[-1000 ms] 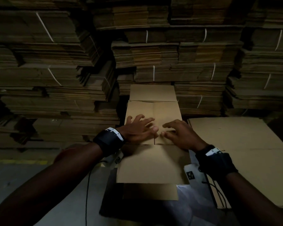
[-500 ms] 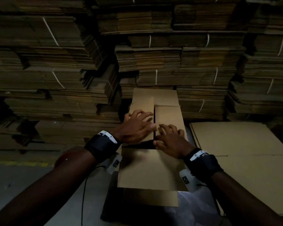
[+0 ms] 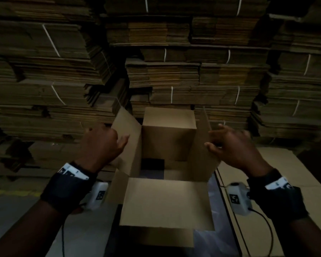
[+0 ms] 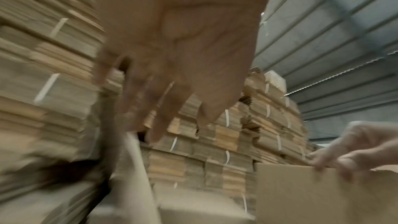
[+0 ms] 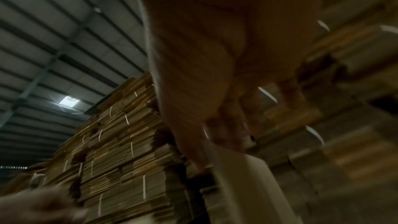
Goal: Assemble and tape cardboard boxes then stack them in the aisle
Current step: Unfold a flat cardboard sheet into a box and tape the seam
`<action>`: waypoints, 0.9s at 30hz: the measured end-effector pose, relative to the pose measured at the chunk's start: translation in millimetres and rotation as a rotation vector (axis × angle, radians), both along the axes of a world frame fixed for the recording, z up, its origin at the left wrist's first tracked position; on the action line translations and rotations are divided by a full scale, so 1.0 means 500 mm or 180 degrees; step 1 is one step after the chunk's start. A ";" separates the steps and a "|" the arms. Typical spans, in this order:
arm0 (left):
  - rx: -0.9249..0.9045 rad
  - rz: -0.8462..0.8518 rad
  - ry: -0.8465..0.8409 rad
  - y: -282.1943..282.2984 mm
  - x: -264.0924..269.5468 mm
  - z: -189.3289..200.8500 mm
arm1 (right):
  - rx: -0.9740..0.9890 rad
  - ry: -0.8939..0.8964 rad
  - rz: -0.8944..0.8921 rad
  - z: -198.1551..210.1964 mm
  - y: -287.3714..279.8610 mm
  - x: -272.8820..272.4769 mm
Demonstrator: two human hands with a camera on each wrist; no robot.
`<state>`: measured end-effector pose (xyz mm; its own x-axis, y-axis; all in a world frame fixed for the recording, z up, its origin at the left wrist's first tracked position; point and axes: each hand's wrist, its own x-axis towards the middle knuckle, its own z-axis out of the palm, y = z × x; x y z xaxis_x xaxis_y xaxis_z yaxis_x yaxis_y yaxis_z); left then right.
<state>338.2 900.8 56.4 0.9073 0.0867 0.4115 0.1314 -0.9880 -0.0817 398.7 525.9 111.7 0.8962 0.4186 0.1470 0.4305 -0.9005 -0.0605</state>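
Where it stands: cardboard box (image 3: 168, 164) upright before the strapped flat stacks (image 3: 193, 75).
Look: four flaps raised, plain matte brown.
Left hand (image 3: 102, 145): pinches left flap (image 3: 127, 127).
Right hand (image 3: 233, 147): pinches right flap (image 3: 202, 145).

In front of me the box (image 3: 168, 164) stands with its top toward me and four flaps spread. My left hand (image 3: 100, 145) is at the left flap (image 3: 127, 138), my right hand (image 3: 233, 147) at the right flap (image 3: 202, 145). Behind it rise bundled cardboard stacks (image 3: 193, 76); a flat sheet (image 3: 278, 182) lies to its right.
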 end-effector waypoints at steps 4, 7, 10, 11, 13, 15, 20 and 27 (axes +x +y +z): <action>-0.0713 0.0260 0.1431 0.010 -0.008 -0.066 | -0.0786 0.0419 -0.0973 -0.011 -0.025 0.009; -0.1580 0.0311 0.2633 -0.007 -0.018 -0.122 | -0.0861 0.1467 -0.1124 -0.071 -0.027 0.018; -0.2379 -0.0066 0.2968 -0.034 -0.032 -0.169 | -0.0447 0.2429 -0.0828 -0.154 -0.028 0.012; -0.2607 -0.0118 0.2842 -0.039 -0.033 -0.190 | -0.0260 0.2550 -0.0696 -0.176 -0.031 0.007; -0.2954 -0.0159 0.2459 -0.043 -0.032 -0.232 | 0.0393 0.2526 -0.0611 -0.215 -0.048 0.007; -0.3194 -0.0296 0.2213 -0.049 -0.036 -0.263 | 0.0732 0.2425 -0.0489 -0.243 -0.068 0.011; -0.3137 -0.0400 0.1908 -0.113 -0.056 -0.252 | 0.0219 0.2217 -0.0476 -0.188 -0.063 0.017; -0.3389 -0.0132 0.1440 -0.223 -0.084 -0.243 | -0.0326 0.1638 -0.0010 -0.140 0.096 0.006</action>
